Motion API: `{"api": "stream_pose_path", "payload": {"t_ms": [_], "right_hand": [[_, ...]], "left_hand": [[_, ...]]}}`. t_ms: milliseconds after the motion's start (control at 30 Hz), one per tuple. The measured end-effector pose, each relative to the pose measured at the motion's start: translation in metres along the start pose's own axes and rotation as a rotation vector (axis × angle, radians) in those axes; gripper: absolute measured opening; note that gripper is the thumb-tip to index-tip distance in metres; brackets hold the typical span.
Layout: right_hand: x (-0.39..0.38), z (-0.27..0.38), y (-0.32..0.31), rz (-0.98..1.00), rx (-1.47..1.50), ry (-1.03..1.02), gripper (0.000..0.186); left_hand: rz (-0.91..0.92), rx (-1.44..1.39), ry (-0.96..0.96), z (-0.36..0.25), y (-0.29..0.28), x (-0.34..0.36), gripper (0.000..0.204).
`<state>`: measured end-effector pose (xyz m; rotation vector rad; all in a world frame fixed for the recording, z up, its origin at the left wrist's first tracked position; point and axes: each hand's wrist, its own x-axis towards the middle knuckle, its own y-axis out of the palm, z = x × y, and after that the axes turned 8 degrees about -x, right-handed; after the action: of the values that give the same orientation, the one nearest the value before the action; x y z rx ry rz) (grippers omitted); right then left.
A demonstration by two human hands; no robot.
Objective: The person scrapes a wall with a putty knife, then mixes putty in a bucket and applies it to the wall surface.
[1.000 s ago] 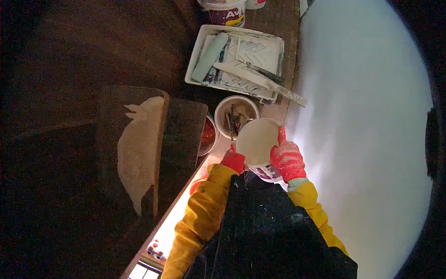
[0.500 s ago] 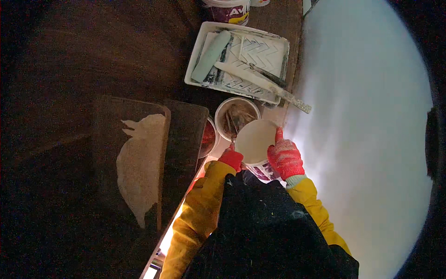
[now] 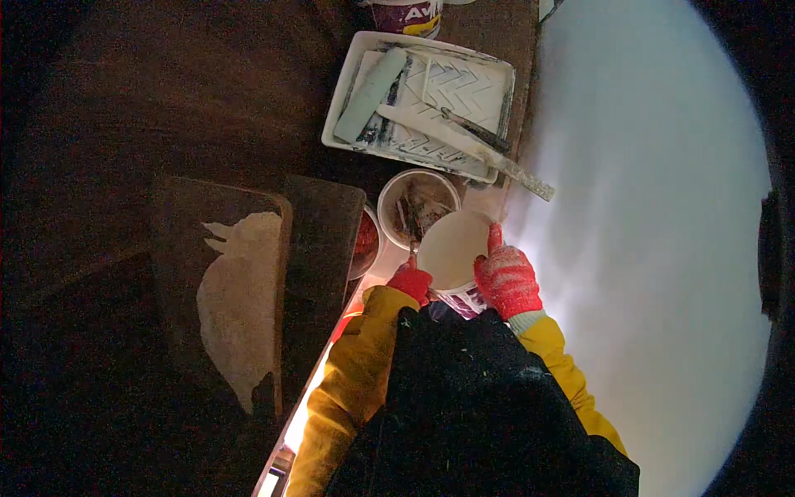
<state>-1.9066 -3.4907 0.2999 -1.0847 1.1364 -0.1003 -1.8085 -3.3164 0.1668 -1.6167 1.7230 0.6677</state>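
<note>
A small bucket with a purple-and-white side stands close against my dark clothing. Its round top is smooth and cream; whether that is a lid or the contents I cannot tell. My right hand, in a red-and-white glove, grips its right side, thumb along the rim. My left hand, in a red glove, is closed at its left side, with the fingers partly hidden. Something thin and dark shows just above the left thumb, before an open tub with brown smears and stick-like pieces inside.
A paint tray beyond the tubs holds a pale green roller and a white-handled tool. Another bucket stands behind. A red-lined tub sits left, near a dark chair. A white wall borders the right.
Both hands stay on the bucket, almost unmoved. The tray, tubs and chair appear shifted slightly left in the view.
</note>
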Motion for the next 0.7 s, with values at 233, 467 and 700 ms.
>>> {"api": "stream_pose_path", "payload": {"t_ms": [233, 467, 700], "right_hand": [[0.002, 0.005, -0.001, -0.016, 0.022, 0.011, 0.064], [0.001, 0.009, -0.005, -0.026, 0.065, 0.022, 0.061], [-0.005, -0.017, 0.004, -0.127, 0.335, -0.311, 0.063]], "left_hand": [[-0.162, 0.327, 0.211, 0.011, 0.009, 0.0, 0.023], [-0.17, 0.077, 0.249, 0.037, 0.019, 0.011, 0.032], [-0.156, -0.017, 0.278, 0.046, 0.019, 0.019, 0.042]]}}
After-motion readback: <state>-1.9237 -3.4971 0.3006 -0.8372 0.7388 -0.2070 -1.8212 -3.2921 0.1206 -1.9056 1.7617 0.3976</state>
